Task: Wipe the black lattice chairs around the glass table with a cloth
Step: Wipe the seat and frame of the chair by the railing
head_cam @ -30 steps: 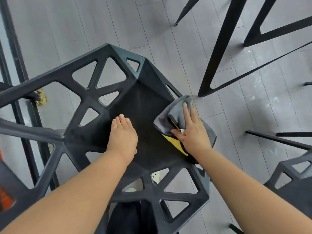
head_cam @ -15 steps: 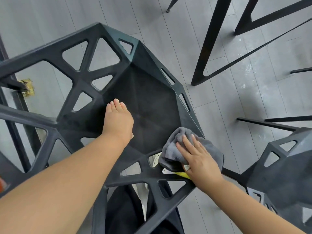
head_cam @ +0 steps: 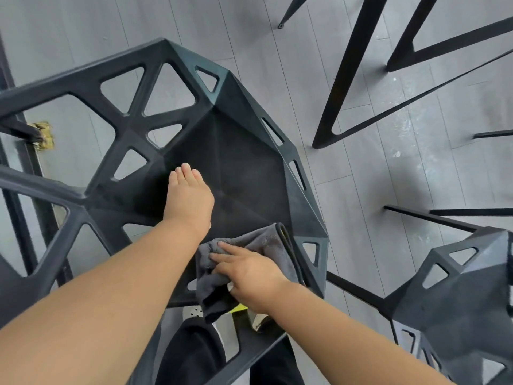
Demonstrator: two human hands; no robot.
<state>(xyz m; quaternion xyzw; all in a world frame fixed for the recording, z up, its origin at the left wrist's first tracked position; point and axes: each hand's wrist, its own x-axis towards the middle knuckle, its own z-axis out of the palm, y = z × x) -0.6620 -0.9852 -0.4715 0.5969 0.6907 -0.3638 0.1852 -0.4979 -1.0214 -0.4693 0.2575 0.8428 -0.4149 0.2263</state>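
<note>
Lattice chair (head_cam: 222, 151): no readable text or brand mark.
Cloth (head_cam: 261, 243): no legible label or tag.
Floor (head_cam: 361, 218): no signs or numbers.

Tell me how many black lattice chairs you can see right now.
2. The first chair fills the middle, with the cloth on its seat edge. The second chair sits at the lower right, partly cut off. Others may be out of view.
</note>
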